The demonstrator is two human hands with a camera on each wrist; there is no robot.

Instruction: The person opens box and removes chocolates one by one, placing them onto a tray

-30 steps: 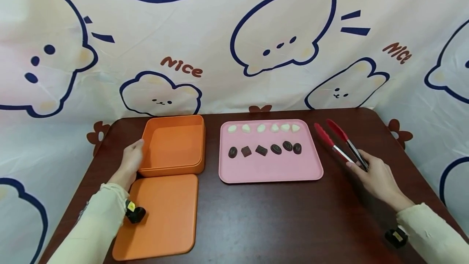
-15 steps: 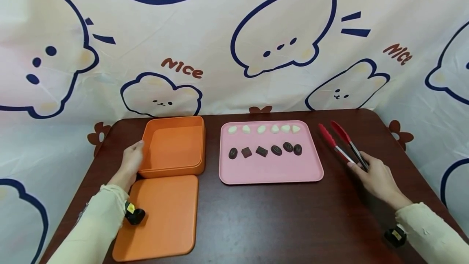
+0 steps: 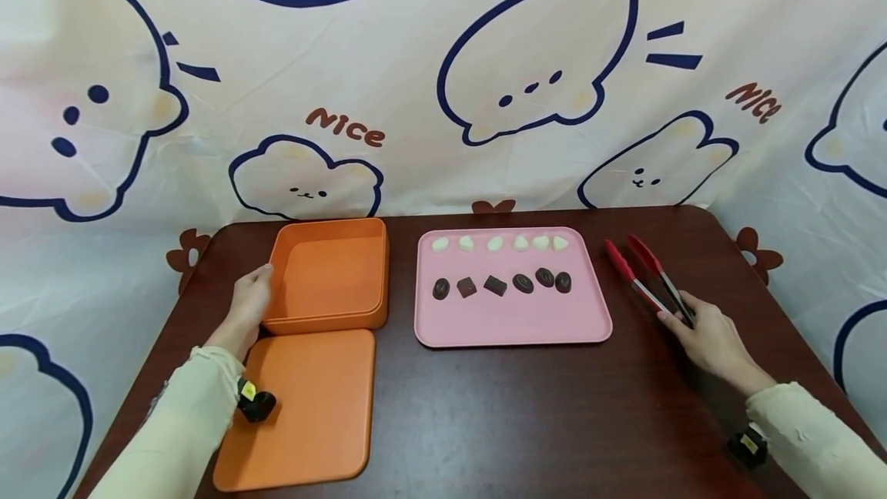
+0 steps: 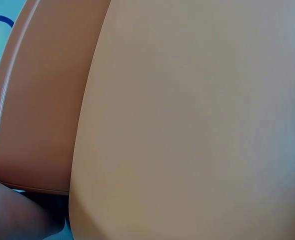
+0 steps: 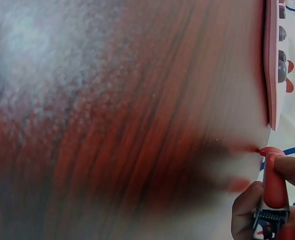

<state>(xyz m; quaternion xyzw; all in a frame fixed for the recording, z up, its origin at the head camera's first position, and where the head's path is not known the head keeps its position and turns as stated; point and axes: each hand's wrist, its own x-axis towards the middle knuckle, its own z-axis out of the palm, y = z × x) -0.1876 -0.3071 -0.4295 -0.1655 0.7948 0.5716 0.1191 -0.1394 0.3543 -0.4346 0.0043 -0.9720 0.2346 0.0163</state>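
Observation:
My left hand [image 3: 249,303] rests against the left side of an orange box [image 3: 329,272], fingers lying along its wall, fingertips right at the rim. Directly in front of the box lies its flat orange lid [image 3: 305,406]; in the left wrist view the lid [image 4: 187,120] fills most of the picture. On the right, my right hand [image 3: 714,337] grips red-tipped metal tongs [image 3: 647,295], their two arms spread apart and holding nothing. Between the hands sits a pink tray [image 3: 513,326] bearing a back row of white chocolates [image 3: 495,243] and a front row of dark chocolates [image 3: 495,285].
Everything stands on a dark brown wooden table [image 3: 485,422]. A white cloth backdrop [image 3: 416,60] with cartoon drawings hangs behind it and along both sides. The tongs' tips lie just right of the tray's right edge.
The tongs' tips have shifted slightly right and toward me, away from the tray. My left hand, the box, the lid and the chocolates stay where they were.

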